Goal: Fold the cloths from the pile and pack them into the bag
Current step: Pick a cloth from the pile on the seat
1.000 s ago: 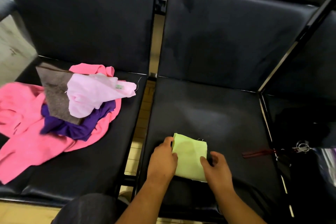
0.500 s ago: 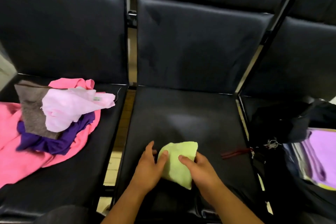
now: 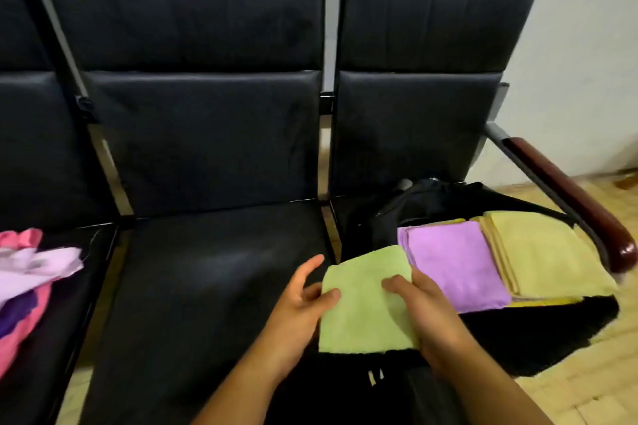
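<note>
Green cloth, long axis pointing away, left hand, right hand fingers pinching sides

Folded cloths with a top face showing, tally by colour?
green cloth: 1, pinched by left hand and right hand
lilac cloth: 1, in bag
pale yellow cloth: 1, in bag
Total: 3; layers underneath uncountable.

Folded green cloth just beside open black bag
</note>
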Available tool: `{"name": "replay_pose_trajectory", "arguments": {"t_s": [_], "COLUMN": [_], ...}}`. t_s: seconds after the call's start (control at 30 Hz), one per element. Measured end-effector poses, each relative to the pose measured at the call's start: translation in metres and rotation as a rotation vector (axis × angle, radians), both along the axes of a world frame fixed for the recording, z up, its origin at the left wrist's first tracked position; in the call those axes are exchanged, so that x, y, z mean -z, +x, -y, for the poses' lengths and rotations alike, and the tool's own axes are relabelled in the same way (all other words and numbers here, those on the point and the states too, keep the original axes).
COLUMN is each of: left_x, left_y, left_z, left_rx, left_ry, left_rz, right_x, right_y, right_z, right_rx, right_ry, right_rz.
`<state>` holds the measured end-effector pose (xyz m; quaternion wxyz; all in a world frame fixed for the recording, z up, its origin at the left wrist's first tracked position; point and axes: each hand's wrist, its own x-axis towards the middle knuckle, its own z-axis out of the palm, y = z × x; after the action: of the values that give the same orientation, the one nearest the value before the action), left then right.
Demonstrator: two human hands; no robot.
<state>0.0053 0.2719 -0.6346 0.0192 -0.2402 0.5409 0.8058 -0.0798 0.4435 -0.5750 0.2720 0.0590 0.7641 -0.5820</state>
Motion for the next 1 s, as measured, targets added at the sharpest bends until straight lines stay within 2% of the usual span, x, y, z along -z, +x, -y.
{"name": "replay_pose_trajectory", "arguments": {"t_s": [0.1,0.27,0.37,0.4,0.47,0.53,0.6,0.7,0.83,1.0], "left_x": [-0.012,-0.017,-0.009,-0.005,0.0,0.005,0.01,0.02,0.035,0.032], "left_y": [-0.035,-0.102,-0.131,-0.133,-0.131,-0.13,-0.137,-0.153,-0.161,-0.153], "left_z": [-0.04,-0.093,-0.116,-0.121,-0.131,-0.137,-0.143,-0.143,-0.145,-0.139], "left_rx": [0.032,0.123,0.199,0.217,0.181,0.193,0.364,0.6,0.653,0.574], "left_ry": [-0.082,-0.245,-0.375,-0.47,-0.743,-0.974,-1.167,-1.391,-1.424,-1.332], "left_rz": [-0.067,-0.12,-0.085,-0.053,-0.017,-0.115,-0.19,-0.147,-0.08,-0.12], "right_x": [-0.009,-0.019,-0.006,0.003,0.02,0.039,0.06,0.087,0.108,0.094], "right_y": [-0.036,-0.099,-0.119,-0.12,-0.117,-0.116,-0.123,-0.141,-0.152,-0.141], "right_z": [-0.047,-0.108,-0.13,-0.135,-0.136,-0.127,-0.121,-0.12,-0.128,-0.118], "right_rx": [0.049,0.041,-0.023,-0.056,-0.105,-0.182,-0.31,-0.507,-0.581,-0.473], "right_ry": [0.144,0.253,0.5,0.599,0.658,0.644,0.675,0.764,0.786,0.688], "right_rz": [-0.192,-0.377,-0.552,-0.635,-0.741,-0.791,-0.788,-0.712,-0.636,-0.648]}}
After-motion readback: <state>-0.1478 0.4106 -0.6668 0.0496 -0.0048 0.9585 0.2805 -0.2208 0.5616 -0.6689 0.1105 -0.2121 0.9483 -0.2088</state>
